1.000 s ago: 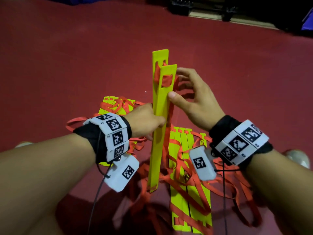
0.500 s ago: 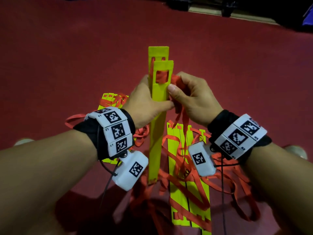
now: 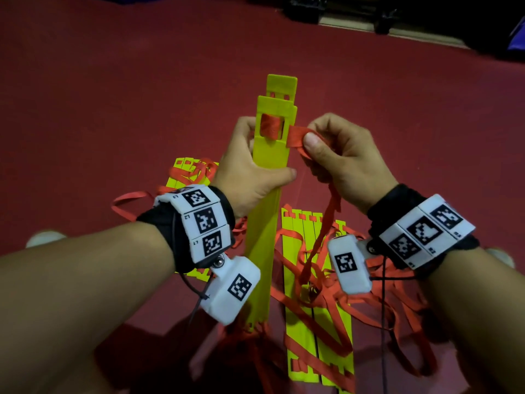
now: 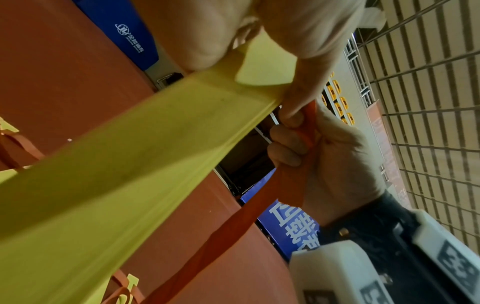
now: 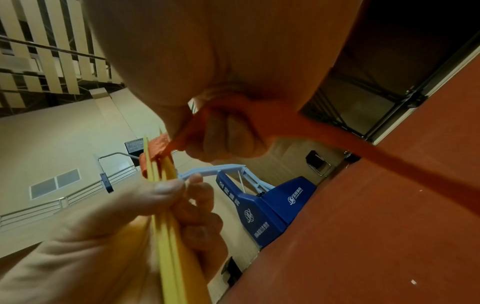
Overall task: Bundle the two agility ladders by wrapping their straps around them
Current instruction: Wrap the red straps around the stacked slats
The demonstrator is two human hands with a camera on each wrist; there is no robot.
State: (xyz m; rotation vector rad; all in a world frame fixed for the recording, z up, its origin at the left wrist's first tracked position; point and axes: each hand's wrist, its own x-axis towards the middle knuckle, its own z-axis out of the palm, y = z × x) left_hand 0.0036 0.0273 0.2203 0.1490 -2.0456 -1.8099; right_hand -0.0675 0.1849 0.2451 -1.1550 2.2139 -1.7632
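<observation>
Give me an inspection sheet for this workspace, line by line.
Surface: red floor, bare beyond the ladders.
Job's things: held rungs stacked upright; red strap leads sideways from their slot; second rung stack flat under loose straps; third stack behind the left wrist.
Clutter: nothing seen.
Hands: left hand grips the held rungs; right hand pinches the red strap.
Cables: black wrist-camera cable hangs below each wrist.
Surroundings: blue hoop base, railings, dark equipment at the floor's edge.
</observation>
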